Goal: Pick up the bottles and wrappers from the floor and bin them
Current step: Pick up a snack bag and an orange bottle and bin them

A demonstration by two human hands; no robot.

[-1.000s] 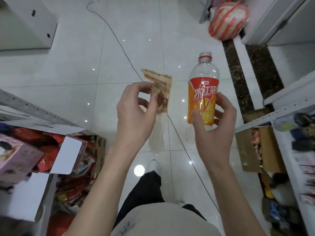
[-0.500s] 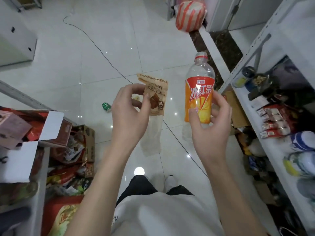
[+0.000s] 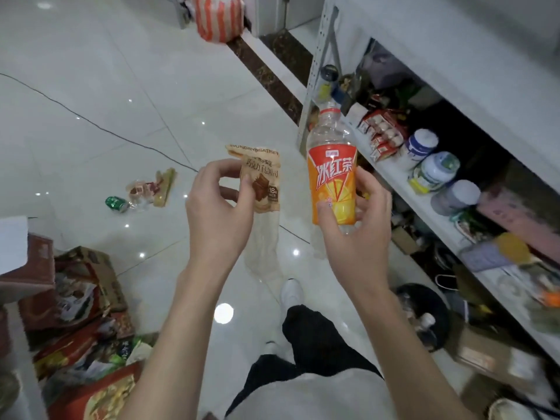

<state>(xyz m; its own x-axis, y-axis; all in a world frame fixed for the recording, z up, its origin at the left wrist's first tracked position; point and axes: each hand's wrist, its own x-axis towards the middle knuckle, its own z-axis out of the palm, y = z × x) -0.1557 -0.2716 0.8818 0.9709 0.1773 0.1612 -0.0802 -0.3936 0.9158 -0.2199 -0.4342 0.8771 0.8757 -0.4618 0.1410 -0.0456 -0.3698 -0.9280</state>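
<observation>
Pinching brown wrapper (image 3: 262, 183) between thumb and fingers of left hand (image 3: 218, 213); clasping orange-labelled bottle (image 3: 331, 177) upright in right hand (image 3: 357, 234), both held off floor (image 3: 91, 86) (likely for binning). Leaving more wrappers (image 3: 151, 189) lying leftward, well apart.

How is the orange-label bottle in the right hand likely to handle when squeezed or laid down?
The bottle looks empty, clear above its label, so probably light; the right hand holds it upright near its base. Its thin plastic may dent under a hard squeeze. Being round, it would likely roll if laid on the glossy floor.
</observation>
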